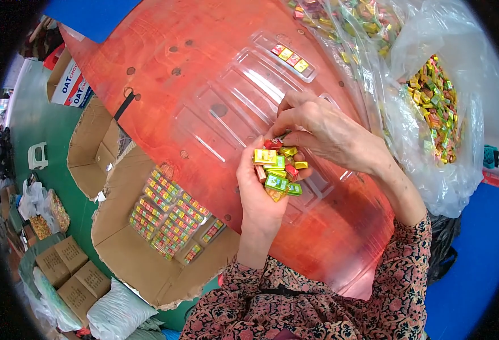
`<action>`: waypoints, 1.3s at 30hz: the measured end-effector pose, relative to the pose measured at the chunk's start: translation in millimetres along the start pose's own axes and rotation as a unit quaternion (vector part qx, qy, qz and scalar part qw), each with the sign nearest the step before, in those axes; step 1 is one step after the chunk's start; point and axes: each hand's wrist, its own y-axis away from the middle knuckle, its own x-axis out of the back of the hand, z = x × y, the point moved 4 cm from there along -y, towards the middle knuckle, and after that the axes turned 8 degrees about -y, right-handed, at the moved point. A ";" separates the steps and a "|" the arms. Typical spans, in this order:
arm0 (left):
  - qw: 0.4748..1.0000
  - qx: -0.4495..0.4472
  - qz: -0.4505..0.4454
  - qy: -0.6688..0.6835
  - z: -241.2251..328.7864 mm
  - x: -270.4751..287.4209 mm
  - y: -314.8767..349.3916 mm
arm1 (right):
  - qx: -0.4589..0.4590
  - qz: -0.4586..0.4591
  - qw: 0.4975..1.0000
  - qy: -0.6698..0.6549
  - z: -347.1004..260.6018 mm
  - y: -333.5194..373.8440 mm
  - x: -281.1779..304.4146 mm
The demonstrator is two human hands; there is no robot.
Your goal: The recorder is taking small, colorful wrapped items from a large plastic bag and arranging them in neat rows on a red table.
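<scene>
Catching glossy, foil-like glints off the wrappers (276, 182) right here, then over to smooth, clear, shiny plastic on the tray (218, 117). Seeing streaky, wood-like grain under a polished sheen on the table (153, 85). And look: thin, crinkled, see-through plastic in the bag (470, 130), matt cardboard with rough, ragged edges on the carton (113, 235), and matt, printed cloth along the sleeves (402, 255).

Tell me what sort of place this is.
Likely a packing workshop: a plastic bag of small wrapped pieces, a clear compartmented tray on the red table, and a cardboard box holding filled trays.
</scene>
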 end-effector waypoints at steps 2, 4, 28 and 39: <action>1.000 0.005 0.020 -0.008 -0.5 0.0 0.5 | -0.010 0.008 1.000 0.015 -0.8 -1.0 0.3; 1.000 0.009 0.023 -0.011 -0.3 -0.5 0.3 | -0.001 0.024 0.999 0.027 -2.7 -2.0 1.2; 0.995 -0.043 -0.085 0.032 18.9 1.8 -0.3 | 0.099 0.253 0.951 0.146 99.1 -103.1 62.8; 0.996 -0.046 -0.060 0.043 18.5 3.7 -3.4 | 0.094 0.317 0.933 0.142 109.7 -99.8 57.6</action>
